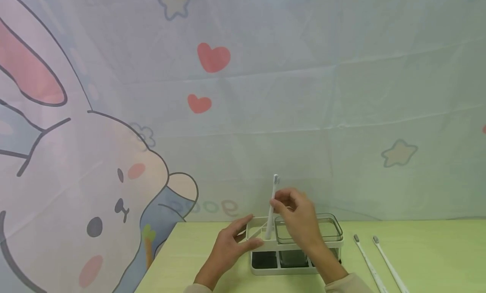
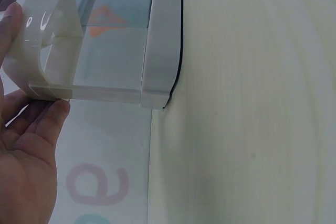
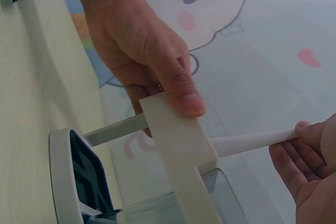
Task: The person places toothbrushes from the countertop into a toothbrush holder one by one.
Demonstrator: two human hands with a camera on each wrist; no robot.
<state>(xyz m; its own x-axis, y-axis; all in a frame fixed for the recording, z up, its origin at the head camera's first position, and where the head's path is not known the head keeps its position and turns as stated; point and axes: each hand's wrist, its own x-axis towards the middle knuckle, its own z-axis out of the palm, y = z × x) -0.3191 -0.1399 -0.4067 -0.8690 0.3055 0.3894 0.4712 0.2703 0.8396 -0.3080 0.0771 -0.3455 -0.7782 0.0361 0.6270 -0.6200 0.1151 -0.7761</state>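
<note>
A white toothbrush [image 1: 271, 208] is pinched near the middle of its handle between the thumb and fingertips of the right hand [image 1: 298, 219]. It is held nearly upright, bristles uppermost, with its lower end inside the left compartment of a white holder [image 1: 262, 267]. In the right wrist view the handle [image 3: 247, 142] is seen passing behind the holder's upper frame [image 3: 181, 156], and the right fingers [image 3: 307, 156] are curled round its far end.

The holder is gripped at its left end by the left hand [image 1: 228, 246]: the thumb is laid on the top rim and the fingers are bent round the outer wall. In the left wrist view the fingers [image 2: 31, 129] are seen pressed against the white corner of the holder [image 2: 157, 51], which rests on the table.

A clear rectangular cup [image 1: 326, 229] is seated in the right part of the holder, just beside the toothbrush. Dark openings are seen along the holder's front base.

The holder stands on a pale green table [image 1: 417, 250]. Two further white toothbrushes [image 1: 370, 265] are laid side by side on the table to the right, well apart from the holder. A cartoon rabbit cloth [image 1: 114, 179] with hearts and stars is hung behind the table.
</note>
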